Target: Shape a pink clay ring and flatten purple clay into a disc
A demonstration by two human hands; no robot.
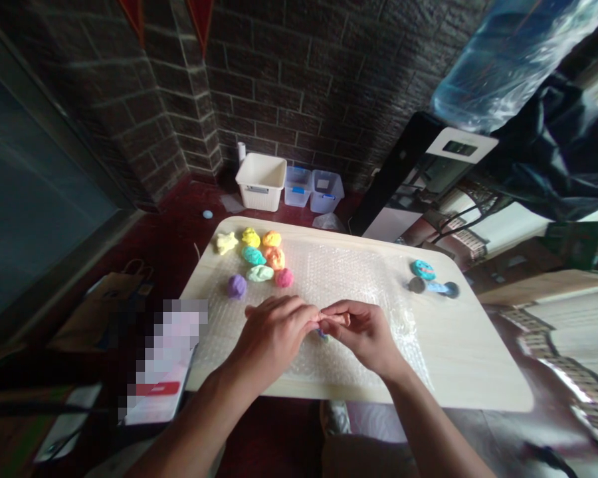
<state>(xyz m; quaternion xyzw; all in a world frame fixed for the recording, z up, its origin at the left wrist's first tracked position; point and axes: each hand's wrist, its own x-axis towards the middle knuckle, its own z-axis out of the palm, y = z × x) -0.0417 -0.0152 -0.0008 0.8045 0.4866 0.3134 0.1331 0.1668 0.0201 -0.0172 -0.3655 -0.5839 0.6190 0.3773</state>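
Observation:
My left hand (274, 332) and my right hand (361, 328) meet fingertip to fingertip over a sheet of bubble wrap (329, 279) on a light wooden table (468, 358). Both are closed in a pinch on a small bluish clay piece (321, 333), mostly hidden by the fingers. Beyond my left hand lie several clay lumps: a purple ball (236, 286), a pink ball (284, 277), a mint piece (260, 273), a teal piece (253, 255), an orange piece (275, 257), two yellow pieces (251, 237) and a pale yellow star (226, 242).
A teal clay disc (423, 269) and a small blue roller tool (434, 287) lie at the table's right. On the floor behind stand a white bin (260, 180) and two clear boxes (313, 190). A water dispenser (443, 166) rises at the right. A paper bag (104, 299) sits left.

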